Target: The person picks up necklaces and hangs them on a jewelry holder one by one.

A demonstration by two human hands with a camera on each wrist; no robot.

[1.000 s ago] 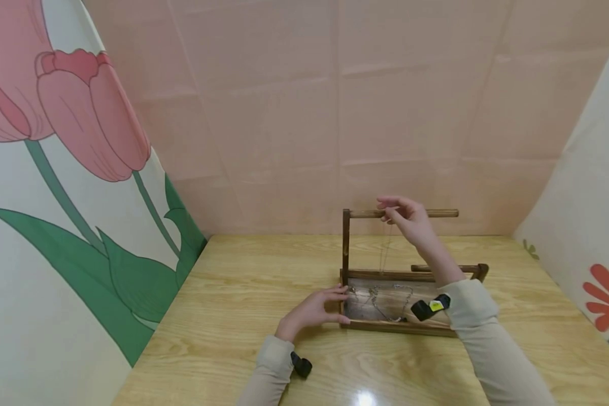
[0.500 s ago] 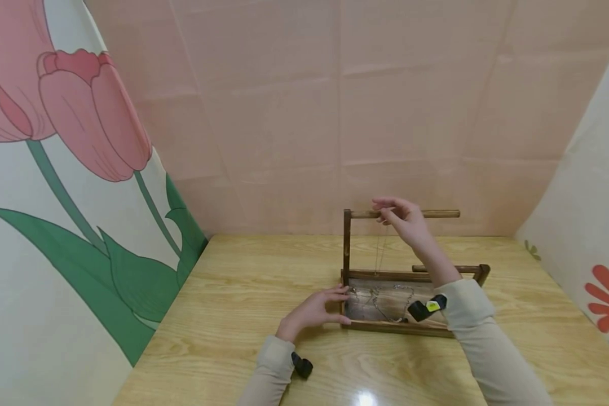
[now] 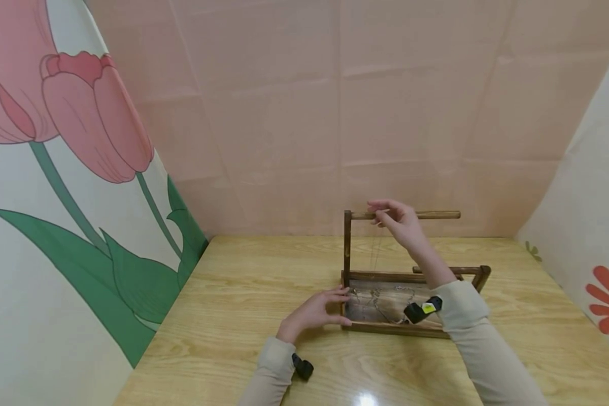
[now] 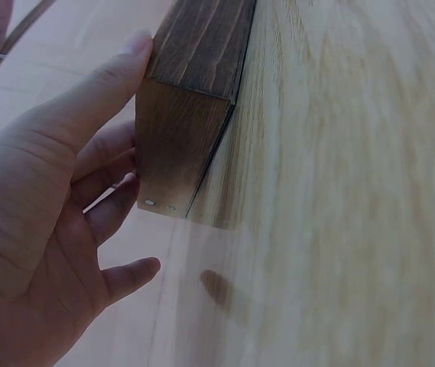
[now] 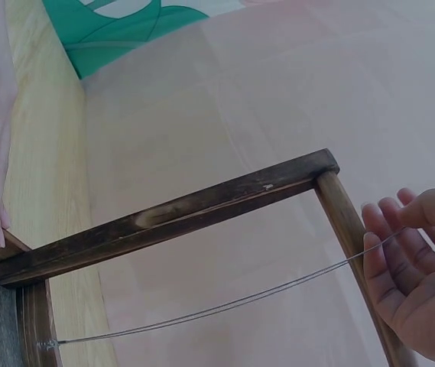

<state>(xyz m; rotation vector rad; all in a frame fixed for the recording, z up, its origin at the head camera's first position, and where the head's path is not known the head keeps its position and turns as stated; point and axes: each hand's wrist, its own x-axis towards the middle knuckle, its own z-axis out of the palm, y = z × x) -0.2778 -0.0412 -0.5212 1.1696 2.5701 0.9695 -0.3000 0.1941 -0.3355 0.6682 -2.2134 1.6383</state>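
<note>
A thin chain (image 5: 225,306) hangs doubled at the upper bar (image 3: 438,215) over a dark wooden tray (image 3: 396,329), its lower end beside the tray's far wall, as I follow from a distance. I have the right hand (image 3: 398,223) on it, thumb and fingers pinching the top of the strand at the bar, to the right of the post (image 3: 347,248); whether the loop already passes round the wood, I cannot tell. I judge the step in hand to be seating the chain on the bar; the next move, as I read it, calls for letting the loop settle on the wood before the pinch eases. My left hand (image 3: 314,310) clenches nothing, its fingers extended and resting against the tray's left end, seemingly to steady it. Other chains (image 3: 376,295) lie inside the tray, with a lower bar (image 3: 419,270) on the right. Beyond the wood-grain surface (image 3: 233,299) I see a pink backdrop (image 3: 264,113) at the far side
</note>
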